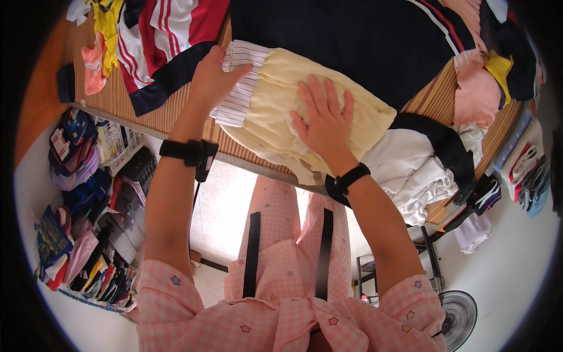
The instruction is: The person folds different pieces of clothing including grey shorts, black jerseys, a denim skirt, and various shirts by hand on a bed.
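A pale yellow garment [275, 88] with a white, dark-striped band [240, 88] at its left end lies folded on the slatted wooden surface. At that striped end my left hand [214, 79] is closed on the edge, its thumb over the cloth and its fingertips partly hidden. Flat on the middle of the yellow cloth rests my right hand [322, 120], fingers spread. Just beyond the garment is a large dark navy garment [346, 41] with red and white stripes along one edge. White clothing [410, 170] and a black piece [437, 141] lie to the right.
Red, white and navy clothing [170, 35] lies at the far left of the wooden surface [167, 108]; pink clothes [478, 94] lie at the far right. Below left stand a white basket [117, 141] and piled clothes [88, 252]. A fan [457, 320] stands at lower right.
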The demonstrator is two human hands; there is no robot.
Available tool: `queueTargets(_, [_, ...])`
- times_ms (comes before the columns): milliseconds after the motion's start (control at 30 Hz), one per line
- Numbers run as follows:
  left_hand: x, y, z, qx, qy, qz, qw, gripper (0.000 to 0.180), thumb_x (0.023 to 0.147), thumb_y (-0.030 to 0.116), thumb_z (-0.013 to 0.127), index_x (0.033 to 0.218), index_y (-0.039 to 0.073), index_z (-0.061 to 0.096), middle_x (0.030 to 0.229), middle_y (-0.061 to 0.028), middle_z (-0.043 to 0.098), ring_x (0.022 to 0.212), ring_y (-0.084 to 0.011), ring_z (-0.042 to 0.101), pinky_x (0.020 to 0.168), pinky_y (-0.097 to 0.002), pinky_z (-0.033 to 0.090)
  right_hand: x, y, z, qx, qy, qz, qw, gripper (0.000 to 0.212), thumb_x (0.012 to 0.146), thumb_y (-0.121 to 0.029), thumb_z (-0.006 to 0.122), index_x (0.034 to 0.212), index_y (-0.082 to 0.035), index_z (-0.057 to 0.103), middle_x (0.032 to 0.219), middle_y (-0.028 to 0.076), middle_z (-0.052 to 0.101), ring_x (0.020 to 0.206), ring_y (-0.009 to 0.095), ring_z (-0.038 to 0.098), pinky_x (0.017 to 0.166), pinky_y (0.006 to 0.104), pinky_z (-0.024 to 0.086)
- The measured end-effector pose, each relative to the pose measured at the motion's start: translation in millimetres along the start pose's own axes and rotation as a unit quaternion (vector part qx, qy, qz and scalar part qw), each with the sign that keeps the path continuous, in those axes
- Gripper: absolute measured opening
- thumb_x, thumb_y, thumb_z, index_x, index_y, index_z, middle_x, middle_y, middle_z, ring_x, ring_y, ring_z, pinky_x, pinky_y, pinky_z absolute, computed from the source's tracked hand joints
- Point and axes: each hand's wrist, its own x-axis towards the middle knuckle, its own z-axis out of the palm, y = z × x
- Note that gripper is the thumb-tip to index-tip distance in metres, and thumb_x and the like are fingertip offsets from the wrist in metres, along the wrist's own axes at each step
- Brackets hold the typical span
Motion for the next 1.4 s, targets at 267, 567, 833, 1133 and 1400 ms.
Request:
queueTargets(267, [-25,19,2,-0.108,0.072,-0.028,0.991,0.047,0.081,0.03,0.072,0.107,-0.001,0.049,0.098,-0.025,0.065,0.095,-0.0426,0.062,0.08,-0.0439,0.05,1,-2,-3,0.011,0.005,0.006,1.0,0.056,0.085,-0.042,0.061,0.133,-0.016,0.054,0.144,0.001,0.047,0.133,0.025,0.04,0.111,0.0549,0.021])
queueTargets(567, [-115,111,-25,0.09,0.116,0.17,0.974,0.032,0.087,0.017,0.065,0.111,0.002,0.05,0.097,-0.0183,0.055,0.088,-0.0397,0.058,0.073,-0.0427,0.048,-17,2,-68,0.259,0.02,0.04,0.965,0.046,0.087,-0.022,0.062,0.13,-0.008,0.055,0.136,0.011,0.051,0.131,0.033,0.041,0.109,0.0524,0.029])
queueTargets(833, [-162,189,49,0.077,0.094,0.134,0.984,0.037,0.077,0.02,0.068,0.105,0.008,0.047,0.098,-0.0132,0.057,0.076,-0.0366,0.063,0.059,-0.0445,0.05,-46,63,-113,0.694,-0.103,0.407,0.585,0.039,0.102,-0.03,0.045,0.124,-0.001,0.058,0.108,0.01,0.065,0.098,0.016,0.062,0.084,0.0302,0.052])
queueTargets(1133, [-148,213,156,-0.115,0.011,0.086,0.99,0.034,0.079,0.018,0.07,0.105,0.007,0.052,0.091,-0.0114,0.062,0.076,-0.0334,0.063,0.063,-0.0423,0.048,-36,108,-97,0.613,-0.095,0.369,0.692,0.041,0.095,-0.039,0.057,0.097,0.002,0.059,0.083,0.008,0.065,0.071,0.013,0.059,0.065,0.0279,0.048])
queueTargets(1400, [-134,123,134,0.076,0.17,0.351,0.918,0.054,0.084,0.027,0.067,0.134,0.012,0.054,0.147,-0.0158,0.038,0.138,-0.0351,0.031,0.114,-0.0568,0.013,-42,85,-79,0.52,-0.034,0.448,0.726,0.037,0.091,-0.034,0.063,0.09,0.002,0.056,0.071,0.013,0.064,0.062,0.024,0.059,0.059,0.0351,0.048])
